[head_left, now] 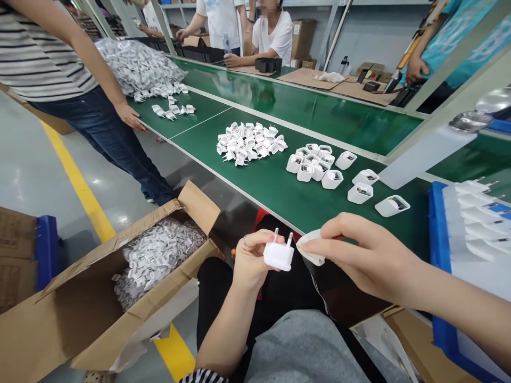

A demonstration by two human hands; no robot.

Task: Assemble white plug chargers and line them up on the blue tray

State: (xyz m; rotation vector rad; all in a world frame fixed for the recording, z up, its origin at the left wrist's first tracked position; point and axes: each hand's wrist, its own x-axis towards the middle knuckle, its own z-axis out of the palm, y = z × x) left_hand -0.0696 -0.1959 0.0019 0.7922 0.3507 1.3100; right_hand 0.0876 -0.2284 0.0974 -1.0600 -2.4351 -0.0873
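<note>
My left hand [251, 260] is closed around a white two-pin charger plug [278, 256], its metal pins pointing up. Beside it, my right hand [355, 247] pinches a folded white cloth [312, 248] a short way right of the plug. Both hands are over my lap, in front of the green bench [199, 143]. On that bench lies a heap of small white plug caps [249, 141]. Right of the heap stand several white charger housings [332, 179] with open tops, circuit parts showing inside.
At right, a blue crate [439, 229] holds rows of finished-looking plugs [487, 218]. A white bottle with a metal top [429, 154] leans by the frame post. An open carton [139, 319] of small white parts stands at lower left. A person in stripes [43, 58] stands beyond it.
</note>
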